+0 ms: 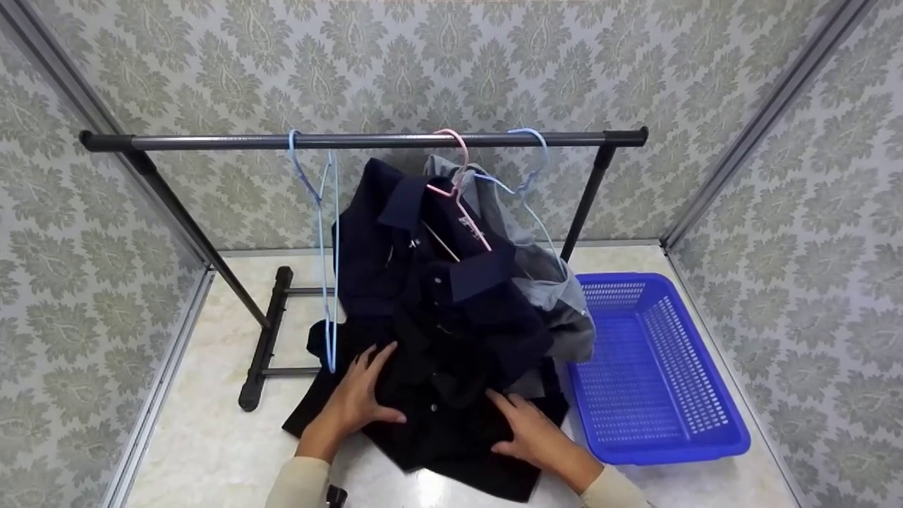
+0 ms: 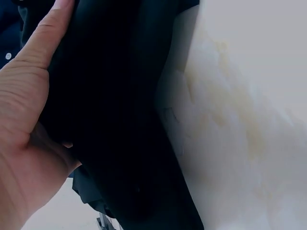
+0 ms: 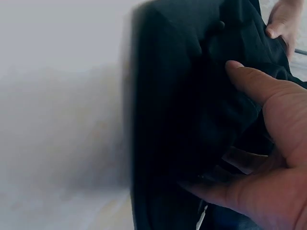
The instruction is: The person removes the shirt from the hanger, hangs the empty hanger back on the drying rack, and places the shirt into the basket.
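Note:
A black collared shirt [image 1: 437, 430] with a pale button lies bunched low in front of the rack. My left hand [image 1: 356, 395] rests on its left part with fingers spread and thumb apart. On the other side, my right hand [image 1: 532, 430] touches the shirt, thumb and fingers apart. In the left wrist view the thumb [image 2: 45, 36] lies along the black cloth. The right wrist view shows the thumb [image 3: 254, 81] against the cloth, some fingers partly hidden. Behind it, a navy collared shirt [image 1: 374, 261] hangs on a pink hanger [image 1: 462, 159].
A dark metal rack [image 1: 233, 142] spans the back. Blue hangers [image 1: 334, 268] hang on its left, and a grey garment [image 1: 564, 331] hangs from another blue hanger [image 1: 543, 159]. A blue plastic basket [image 1: 695, 353] stands on the right. Patterned walls [image 1: 282, 70] enclose the pale floor.

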Demonstrator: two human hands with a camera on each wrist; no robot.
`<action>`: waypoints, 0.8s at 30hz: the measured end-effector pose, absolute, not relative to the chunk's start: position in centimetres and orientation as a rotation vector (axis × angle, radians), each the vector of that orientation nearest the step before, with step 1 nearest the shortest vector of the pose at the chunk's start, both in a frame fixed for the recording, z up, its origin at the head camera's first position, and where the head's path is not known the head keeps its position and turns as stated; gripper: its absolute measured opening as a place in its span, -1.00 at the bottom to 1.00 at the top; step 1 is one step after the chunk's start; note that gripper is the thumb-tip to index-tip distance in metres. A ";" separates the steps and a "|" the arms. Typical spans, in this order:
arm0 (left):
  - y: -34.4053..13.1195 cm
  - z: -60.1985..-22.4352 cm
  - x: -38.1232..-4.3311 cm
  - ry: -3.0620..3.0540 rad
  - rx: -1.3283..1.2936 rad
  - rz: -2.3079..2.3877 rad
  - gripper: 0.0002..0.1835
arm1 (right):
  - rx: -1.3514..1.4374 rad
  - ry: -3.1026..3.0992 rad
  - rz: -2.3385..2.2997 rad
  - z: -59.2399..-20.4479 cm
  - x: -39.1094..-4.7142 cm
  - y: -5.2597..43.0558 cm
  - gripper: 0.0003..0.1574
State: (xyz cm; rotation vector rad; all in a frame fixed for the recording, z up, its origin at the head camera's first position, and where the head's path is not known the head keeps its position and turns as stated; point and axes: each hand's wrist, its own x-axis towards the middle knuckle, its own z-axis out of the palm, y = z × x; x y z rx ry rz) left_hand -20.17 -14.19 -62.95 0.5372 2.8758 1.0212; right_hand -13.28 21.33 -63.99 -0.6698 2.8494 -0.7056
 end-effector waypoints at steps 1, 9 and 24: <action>-14.1 -63.0 -20.1 2.880 0.538 1.024 0.41 | -0.682 2.851 -0.735 -64.1 -13.5 21.3 0.13; -13.7 -63.0 -19.8 2.915 0.537 1.007 0.41 | -0.685 2.853 -0.983 -64.5 -14.3 21.5 -0.03; -13.9 -63.1 -19.8 2.981 0.560 0.931 0.43 | -0.936 3.447 -0.542 -63.6 -13.1 19.9 0.00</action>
